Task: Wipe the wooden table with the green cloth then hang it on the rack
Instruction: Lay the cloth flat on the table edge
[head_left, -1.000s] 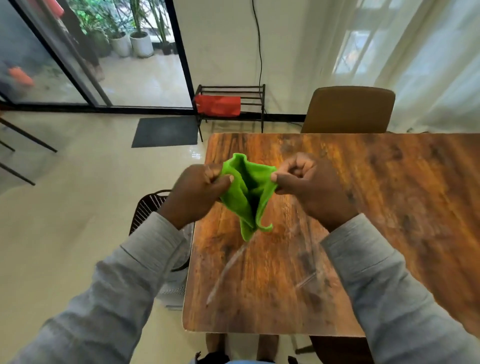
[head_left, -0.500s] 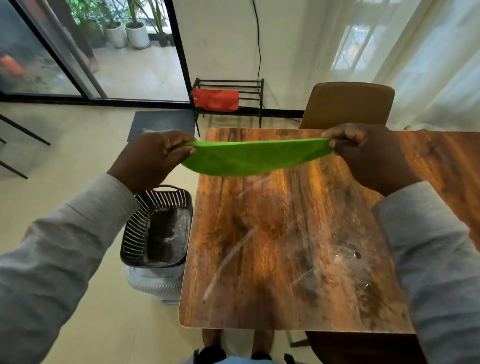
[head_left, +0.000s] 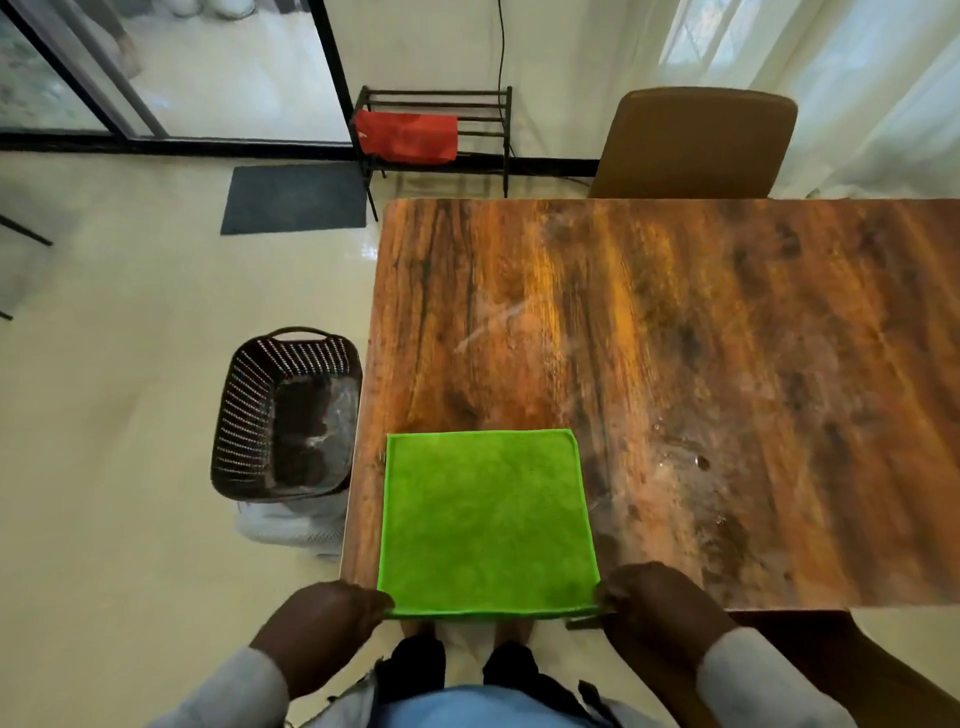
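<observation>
The green cloth (head_left: 485, 522) lies spread flat as a square on the near left corner of the wooden table (head_left: 701, 338). My left hand (head_left: 324, 631) pinches the cloth's near left corner at the table's front edge. My right hand (head_left: 657, 605) pinches the near right corner. The black metal rack (head_left: 478, 101) stands on the floor against the far wall, beyond the table's far left corner, with a red cloth (head_left: 408, 136) hanging on it.
A dark woven basket (head_left: 244, 415) sits on the floor just left of the table. A brown chair (head_left: 696, 143) stands at the table's far side. A grey doormat (head_left: 293, 198) lies by the glass door. Water drops and streaks mark the tabletop right of the cloth.
The cloth was bunched between my hands, then stretched out in the air. Now it lies flat on the table's near left corner, and both hands have drawn back to the front edge.
</observation>
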